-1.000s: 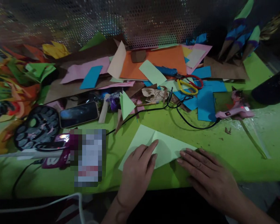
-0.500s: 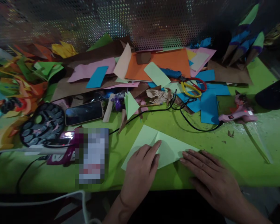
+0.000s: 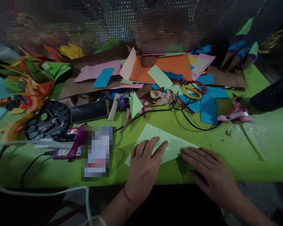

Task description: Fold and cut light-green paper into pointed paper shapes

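A pale green sheet of paper, folded to a pointed shape, lies on the green table near its front edge. Over its left half is my left hand, fingers bent and spread apart, fingertips at the paper. My right hand rests flat with fingers stretched out, pressing the paper's right corner. A small folded piece of the same pale green paper stands behind the sheet.
Behind lie a dark phone, scissors with red and yellow handles, blue paper and orange paper. A pink glue gun with a black cord sits right. A round black tray and a purple device are left.
My left hand has shifted slightly, its fingers now more spread and bent over the sheet. The raised crease at the paper's middle no longer shows. My right hand stays on the right corner.
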The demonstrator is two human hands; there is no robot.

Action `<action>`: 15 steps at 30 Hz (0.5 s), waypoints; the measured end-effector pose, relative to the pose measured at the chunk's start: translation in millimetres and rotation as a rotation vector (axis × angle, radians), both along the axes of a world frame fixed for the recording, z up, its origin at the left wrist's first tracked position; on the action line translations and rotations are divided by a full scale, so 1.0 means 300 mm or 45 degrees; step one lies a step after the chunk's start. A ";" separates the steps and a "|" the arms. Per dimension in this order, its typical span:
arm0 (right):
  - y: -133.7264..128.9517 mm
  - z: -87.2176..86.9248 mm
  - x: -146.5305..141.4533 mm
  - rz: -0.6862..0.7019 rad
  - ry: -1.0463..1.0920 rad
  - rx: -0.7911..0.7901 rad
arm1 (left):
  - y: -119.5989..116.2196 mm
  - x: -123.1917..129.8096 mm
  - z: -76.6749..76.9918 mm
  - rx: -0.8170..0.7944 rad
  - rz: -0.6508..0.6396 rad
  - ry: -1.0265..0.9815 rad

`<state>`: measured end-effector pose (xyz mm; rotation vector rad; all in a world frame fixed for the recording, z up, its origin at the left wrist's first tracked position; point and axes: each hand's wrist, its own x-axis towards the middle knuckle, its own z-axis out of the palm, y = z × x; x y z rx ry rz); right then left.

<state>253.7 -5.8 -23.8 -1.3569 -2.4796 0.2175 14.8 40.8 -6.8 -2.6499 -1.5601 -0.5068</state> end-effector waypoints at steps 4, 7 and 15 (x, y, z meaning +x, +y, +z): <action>-0.005 0.006 -0.005 -0.026 0.009 -0.012 | -0.007 -0.006 -0.015 -0.017 -0.322 0.085; -0.007 0.010 -0.009 -0.033 0.012 -0.017 | -0.028 -0.008 -0.018 -0.060 -0.346 0.148; -0.015 0.016 -0.018 -0.053 0.031 0.032 | -0.082 -0.004 -0.039 -0.159 -0.273 0.131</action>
